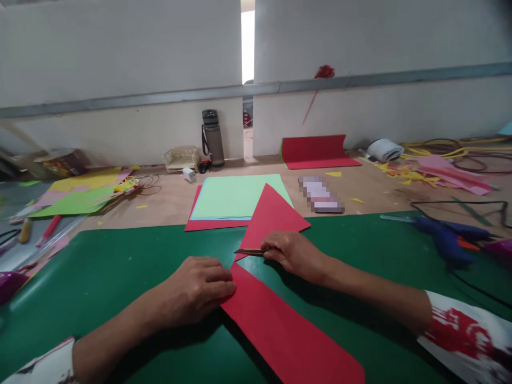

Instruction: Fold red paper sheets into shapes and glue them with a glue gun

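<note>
My left hand (200, 290) is curled over the upper left end of a long red paper piece (288, 320), with its fingertips on the paper and the thumb hidden. My right hand (294, 253) grips a slim craft knife (252, 252), its pointed blade aimed left. Under the blade lies a red triangular paper piece (272, 213), the narrow gap between the two red pieces just below the tip. The triangle overlaps a stack of light green paper (236, 194) with blue and red sheets beneath. A green cutting mat (160, 245) lies under both hands.
A blue glue gun (444, 237) lies at right with its cord. Behind are a phone (320, 194), folded red paper (316, 152), a grey bottle (214, 138) and a small wicker sofa (182, 158). Coloured paper (80, 200) and tools lie left; a white roll (386, 150) sits back right.
</note>
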Tool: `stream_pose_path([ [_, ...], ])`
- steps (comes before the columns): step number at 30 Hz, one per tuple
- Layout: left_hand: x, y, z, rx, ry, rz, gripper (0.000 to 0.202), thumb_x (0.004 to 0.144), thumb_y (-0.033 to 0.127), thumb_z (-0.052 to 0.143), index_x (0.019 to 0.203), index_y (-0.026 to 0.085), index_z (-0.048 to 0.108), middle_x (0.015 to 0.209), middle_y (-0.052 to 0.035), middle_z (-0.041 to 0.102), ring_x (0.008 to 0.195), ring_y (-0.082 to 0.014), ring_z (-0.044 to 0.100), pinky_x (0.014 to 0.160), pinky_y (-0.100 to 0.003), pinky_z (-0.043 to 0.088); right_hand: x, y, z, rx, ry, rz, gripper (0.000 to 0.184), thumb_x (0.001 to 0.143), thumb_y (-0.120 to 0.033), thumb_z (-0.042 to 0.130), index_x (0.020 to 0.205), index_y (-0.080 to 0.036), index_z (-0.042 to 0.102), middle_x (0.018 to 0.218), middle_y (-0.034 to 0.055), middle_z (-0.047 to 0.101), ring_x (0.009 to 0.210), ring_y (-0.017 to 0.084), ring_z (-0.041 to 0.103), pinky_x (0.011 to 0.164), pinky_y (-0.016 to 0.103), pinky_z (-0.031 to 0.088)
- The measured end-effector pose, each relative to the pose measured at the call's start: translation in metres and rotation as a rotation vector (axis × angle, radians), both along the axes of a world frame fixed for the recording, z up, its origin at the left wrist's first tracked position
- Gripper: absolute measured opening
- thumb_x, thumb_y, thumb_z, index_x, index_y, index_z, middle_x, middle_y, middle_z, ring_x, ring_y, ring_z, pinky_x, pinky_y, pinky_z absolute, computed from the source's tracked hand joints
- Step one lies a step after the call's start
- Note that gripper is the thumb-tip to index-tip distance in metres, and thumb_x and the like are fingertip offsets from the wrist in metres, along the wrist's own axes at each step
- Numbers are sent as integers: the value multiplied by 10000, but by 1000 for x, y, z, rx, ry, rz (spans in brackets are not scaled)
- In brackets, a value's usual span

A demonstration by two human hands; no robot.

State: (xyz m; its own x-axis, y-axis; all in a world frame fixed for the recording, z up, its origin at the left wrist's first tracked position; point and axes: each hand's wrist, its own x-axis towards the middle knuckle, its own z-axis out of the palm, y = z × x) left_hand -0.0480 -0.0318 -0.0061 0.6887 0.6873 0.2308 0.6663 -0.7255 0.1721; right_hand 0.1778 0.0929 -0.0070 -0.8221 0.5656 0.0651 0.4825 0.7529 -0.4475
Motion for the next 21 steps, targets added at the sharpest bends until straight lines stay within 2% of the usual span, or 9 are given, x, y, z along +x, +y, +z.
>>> stream_pose_path([
  [5, 0, 3, -4, 5, -53, -4, 214, 934, 169, 407, 937, 170, 621, 837, -88, 665, 743, -180, 586, 651, -280, 433, 1, 3, -7, 137, -114, 64, 86, 842, -198, 589, 854, -170, 669, 827, 48, 657, 735, 157, 578, 581, 254, 307],
  [7, 0, 4, -7, 40, -92, 11, 203, 922, 162, 425, 937, 169, 628, 812, -87, 666, 712, -174, 588, 635, -272, 432, 2, 3, -10, 152, -86, 92, 116, 860, -183, 558, 910, -171, 662, 828, 50, 653, 724, 151, 572, 575, 253, 301],
  [10, 1, 6, -6, 36, -258, 80, 184, 893, 147, 469, 964, 158, 639, 812, -80, 676, 684, -157, 600, 599, -244, 426, 0, 2, -13, 158, -31, 134, 195, 885, -147, 493, 1007, -179, 643, 838, 56, 656, 710, 144, 564, 577, 249, 304],
  [12, 2, 11, 1, -63, -387, 169, 190, 875, 141, 481, 939, 154, 660, 778, -57, 680, 662, -141, 607, 585, -223, 426, -3, 2, -11, 160, -50, 150, 192, 884, -155, 491, 986, -183, 652, 808, 55, 651, 675, 144, 553, 560, 248, 295],
  [14, 5, 20, 10, -204, -490, 308, 188, 851, 153, 495, 837, 152, 682, 708, -28, 676, 630, -131, 604, 581, -215, 430, -5, 2, -6, 133, -69, 162, 152, 875, -194, 521, 923, -178, 664, 793, 58, 645, 655, 146, 546, 549, 245, 297],
  [17, 7, 42, 19, -450, -687, 509, 180, 803, 259, 563, 743, 137, 681, 684, -20, 678, 629, -148, 602, 585, -230, 446, -6, 3, -1, 67, -40, 168, 132, 860, -245, 559, 881, -168, 663, 842, 69, 647, 679, 153, 557, 571, 242, 349],
  [19, 7, 59, 16, -613, -821, 547, 219, 768, 330, 607, 758, 122, 676, 698, -29, 678, 637, -155, 600, 590, -241, 449, -5, 3, -3, 71, -20, 161, 133, 842, -247, 578, 906, -171, 667, 884, 74, 652, 704, 166, 571, 598, 252, 385],
  [21, 6, 75, 9, -663, -843, 546, 230, 736, 341, 636, 737, 112, 665, 663, -25, 661, 595, -141, 583, 567, -235, 437, -5, 3, -8, 112, 4, 144, 169, 841, -245, 571, 967, -185, 668, 932, 76, 659, 745, 187, 587, 628, 271, 414],
])
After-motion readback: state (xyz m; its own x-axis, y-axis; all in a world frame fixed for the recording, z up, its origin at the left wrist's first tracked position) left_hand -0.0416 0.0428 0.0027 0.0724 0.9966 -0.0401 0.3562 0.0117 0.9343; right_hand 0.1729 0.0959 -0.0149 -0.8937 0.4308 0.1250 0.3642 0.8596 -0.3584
